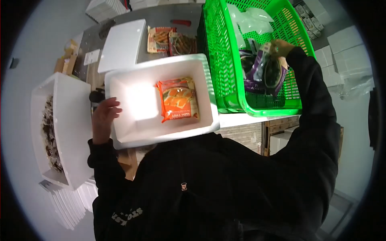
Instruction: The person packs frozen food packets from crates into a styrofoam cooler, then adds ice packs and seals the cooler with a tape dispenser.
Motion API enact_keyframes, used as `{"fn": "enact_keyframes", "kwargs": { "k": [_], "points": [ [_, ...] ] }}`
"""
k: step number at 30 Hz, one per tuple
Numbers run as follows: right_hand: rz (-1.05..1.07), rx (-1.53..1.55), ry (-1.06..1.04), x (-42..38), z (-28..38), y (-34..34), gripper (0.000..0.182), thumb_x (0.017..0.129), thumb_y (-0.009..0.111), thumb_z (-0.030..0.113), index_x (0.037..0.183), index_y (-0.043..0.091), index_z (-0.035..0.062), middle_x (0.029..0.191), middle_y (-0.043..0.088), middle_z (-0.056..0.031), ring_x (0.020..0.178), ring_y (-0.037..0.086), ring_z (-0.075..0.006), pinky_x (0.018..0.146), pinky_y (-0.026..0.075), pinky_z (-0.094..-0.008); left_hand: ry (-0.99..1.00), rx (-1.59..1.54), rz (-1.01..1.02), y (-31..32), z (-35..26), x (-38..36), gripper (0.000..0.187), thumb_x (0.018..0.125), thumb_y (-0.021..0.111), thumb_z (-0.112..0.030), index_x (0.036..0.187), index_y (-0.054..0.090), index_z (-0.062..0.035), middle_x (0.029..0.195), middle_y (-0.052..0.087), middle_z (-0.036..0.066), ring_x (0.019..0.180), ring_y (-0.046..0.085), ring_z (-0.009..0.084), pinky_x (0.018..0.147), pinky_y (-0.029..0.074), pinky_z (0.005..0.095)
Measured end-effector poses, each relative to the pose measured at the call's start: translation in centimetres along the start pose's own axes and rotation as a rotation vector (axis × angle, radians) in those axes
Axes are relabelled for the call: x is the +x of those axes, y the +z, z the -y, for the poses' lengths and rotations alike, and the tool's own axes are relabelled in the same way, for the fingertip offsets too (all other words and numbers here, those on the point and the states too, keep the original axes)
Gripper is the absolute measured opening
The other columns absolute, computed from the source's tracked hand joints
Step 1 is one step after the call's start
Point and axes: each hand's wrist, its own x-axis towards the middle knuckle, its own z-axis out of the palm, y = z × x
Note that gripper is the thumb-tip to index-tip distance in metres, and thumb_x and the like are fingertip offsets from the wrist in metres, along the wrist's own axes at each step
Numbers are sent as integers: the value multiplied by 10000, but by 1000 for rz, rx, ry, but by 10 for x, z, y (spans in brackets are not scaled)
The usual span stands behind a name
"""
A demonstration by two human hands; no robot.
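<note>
Left hand (105,116) rests open-fingered on the foam box (132,138) rim; right hand (281,49), inside the green basket (219,52) beside it, grips a purple packet (257,72)

The orange packet (178,100) bears print (too blurred, perhaps upside-down) that cannot be read.

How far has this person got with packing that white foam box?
Done so far: one orange packet lies flat in the white foam box. In hand: the right hand grips a purple packet inside the green basket, while the left hand rests on the box's rim. Left: the box has much bare floor, and more packets sit in the basket, so it looks early on.
</note>
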Motion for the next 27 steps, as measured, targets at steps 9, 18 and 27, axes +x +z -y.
{"fn": "enact_keyframes", "kwargs": {
  "k": [9,18,27],
  "points": [
    [209,346,-213,58,15,-11,392,582,742,114,946,639,9,849,656,-60,770,602,-147,685,478,-306,-24,-206,5,38,12,-31,240,812,590,33,1051,574,17,974,610,79,838,614,149,752,482,245],
    [-359,195,-385,-11,-83,2,701,553,839,137,1152,505,-9,1153,551,-144,1072,529,-223,902,429,-341,101,-112,-83,16,-9,-31,197,852,562,-41,1043,578,5,981,615,92,839,617,163,750,469,261],
    [-1222,410,-267,-270,63,-56,370,711,638,-25,1062,523,-36,1060,605,-105,996,562,-207,916,440,-357,-57,-713,565,64,-57,22,502,951,401,-420,1121,529,34,1001,608,151,868,600,205,792,479,334]
  ]
}}
